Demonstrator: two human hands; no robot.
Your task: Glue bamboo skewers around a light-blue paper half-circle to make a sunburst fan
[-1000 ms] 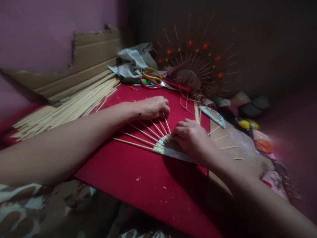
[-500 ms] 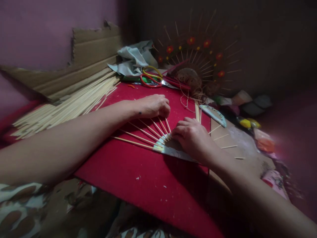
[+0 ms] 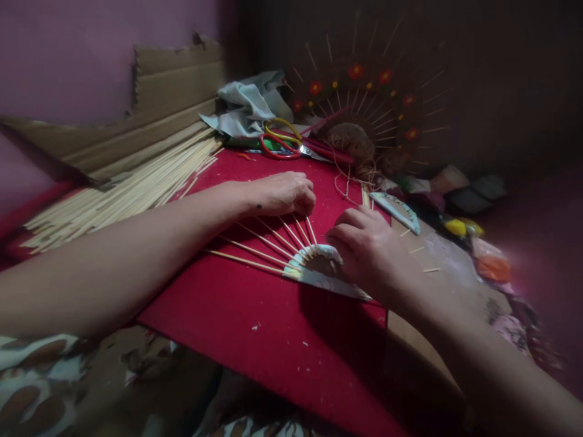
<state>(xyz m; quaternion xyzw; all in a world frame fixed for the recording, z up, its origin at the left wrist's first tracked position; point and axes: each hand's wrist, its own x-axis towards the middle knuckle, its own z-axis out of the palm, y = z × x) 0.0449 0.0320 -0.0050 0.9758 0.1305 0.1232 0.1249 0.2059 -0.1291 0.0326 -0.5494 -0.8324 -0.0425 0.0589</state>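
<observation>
My left hand (image 3: 286, 193) sits curled, knuckles up, on the far ends of the fanned bamboo sticks (image 3: 268, 241), fingertips pinching at 1 or 2 of them; can't tell exactly which. Right hand (image 3: 368, 252) lies loosely bent over the half-round paper base (image 3: 319, 276) w/ fingers pressing down on it, not gripping anything. Sticks radiate from that base across the red board (image 3: 255, 328), approx. 6 visible. Behind my left arm: big pile of spare sticks (image 3: 122, 191) against cardboard (image 3: 150, 115). Scissors (image 3: 285, 145) w/ red & yellow handles lie at the board's far edge, near a finished flowered fan piece (image 3: 364, 103).
</observation>
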